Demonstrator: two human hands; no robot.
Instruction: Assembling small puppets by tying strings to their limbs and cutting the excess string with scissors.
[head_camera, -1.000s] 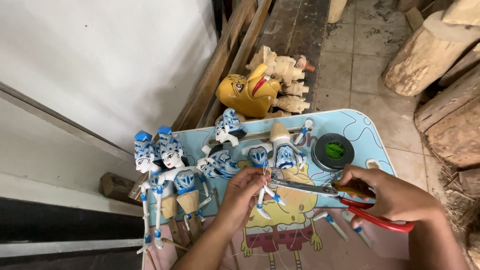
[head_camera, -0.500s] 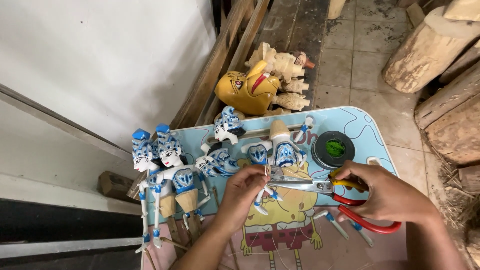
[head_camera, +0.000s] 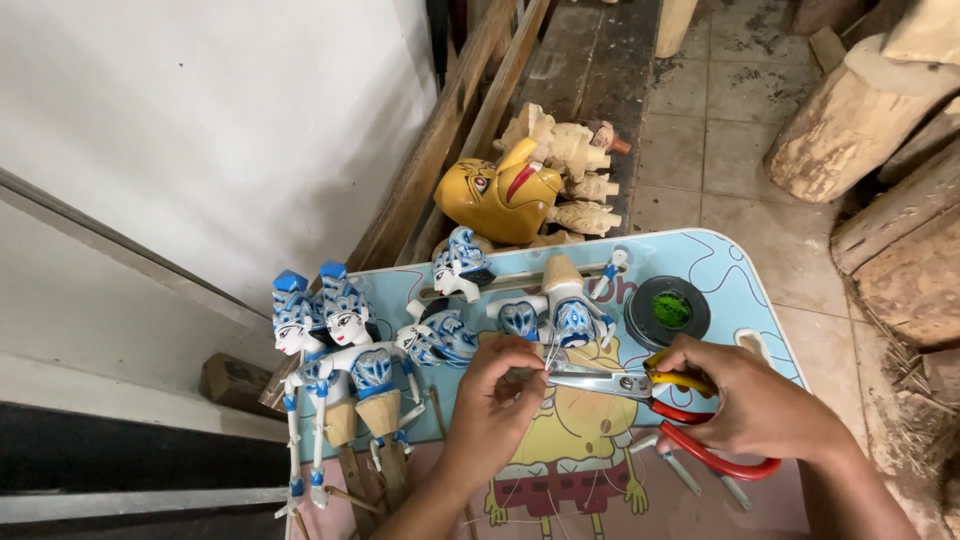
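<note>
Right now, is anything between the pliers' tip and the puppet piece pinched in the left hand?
Nothing visible. The pliers in the right hand reach straight to the left hand's fingertips, where the puppet piece sits.

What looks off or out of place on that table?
One blue-and-white puppet body lies headless, its bare wooden neck showing, while a loose painted head sits apart to its left. The left hand pinches thin wire at the tips of the pliers held by the right hand. Nothing spilled.
</note>
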